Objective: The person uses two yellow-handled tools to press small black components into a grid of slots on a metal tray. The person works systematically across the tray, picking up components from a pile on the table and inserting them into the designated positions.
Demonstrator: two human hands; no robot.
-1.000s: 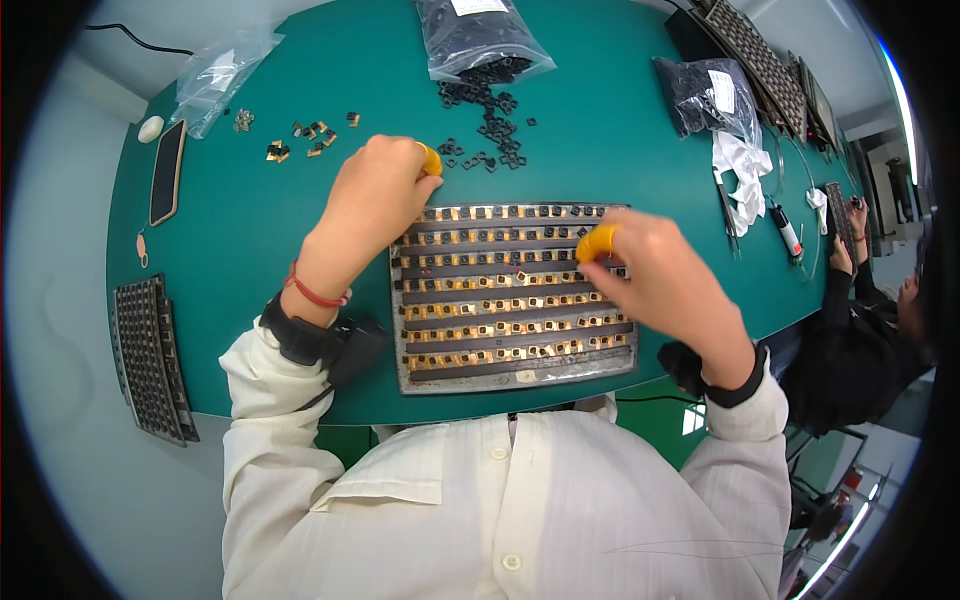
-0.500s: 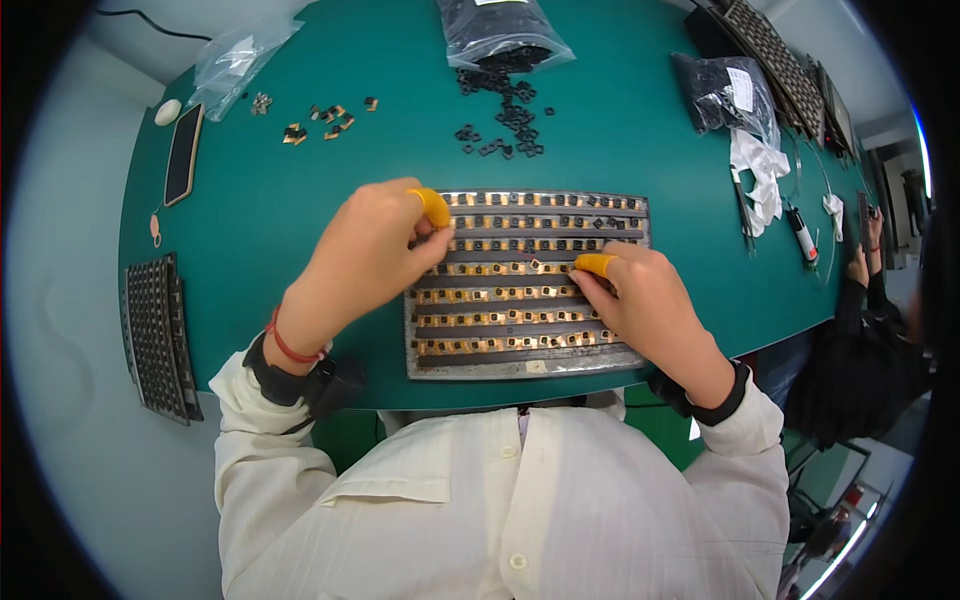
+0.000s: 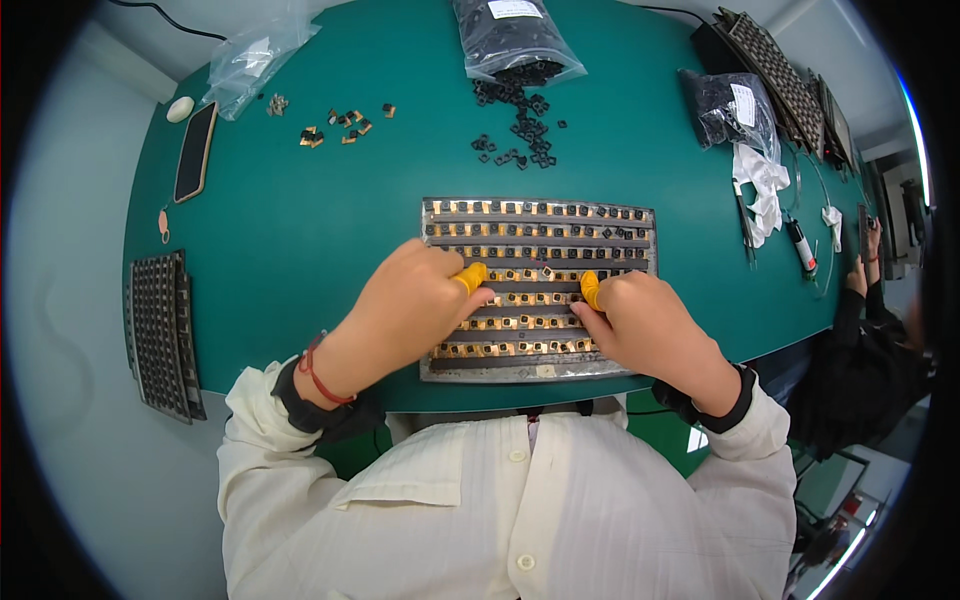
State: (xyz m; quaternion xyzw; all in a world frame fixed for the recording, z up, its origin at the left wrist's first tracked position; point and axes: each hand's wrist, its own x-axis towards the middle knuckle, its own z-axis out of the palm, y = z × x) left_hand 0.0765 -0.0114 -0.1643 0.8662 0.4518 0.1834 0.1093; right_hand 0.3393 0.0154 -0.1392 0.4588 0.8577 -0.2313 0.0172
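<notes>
A flat metal tray (image 3: 500, 374) lies in front of me, with several rows of small black square parts on gold-coloured metal pieces (image 3: 540, 325). My left hand (image 3: 405, 310) reaches over its left half, fingers curled. The yellow-covered index finger and the thumb are at a middle row; anything held between them is hidden. My right hand (image 3: 648, 315) is over the right half, also curled. Its yellow-covered index fingertip touches or nearly touches the same row, with the thumb close below; I cannot make out a part in it.
Loose black square parts (image 3: 530, 130) lie beyond the tray beside an open plastic bag (image 3: 515, 40). Gold-and-black pieces (image 3: 350, 120) and a phone (image 3: 196, 152) are at left. Stacked trays (image 3: 160, 335) stand at the left edge. A second bag (image 3: 730, 108) and tweezers (image 3: 745, 215) lie right.
My left hand has come down and right from the tray's upper left to a middle row. My right hand has shifted slightly, its index finger now pointing more steeply. The view has shifted a little.
</notes>
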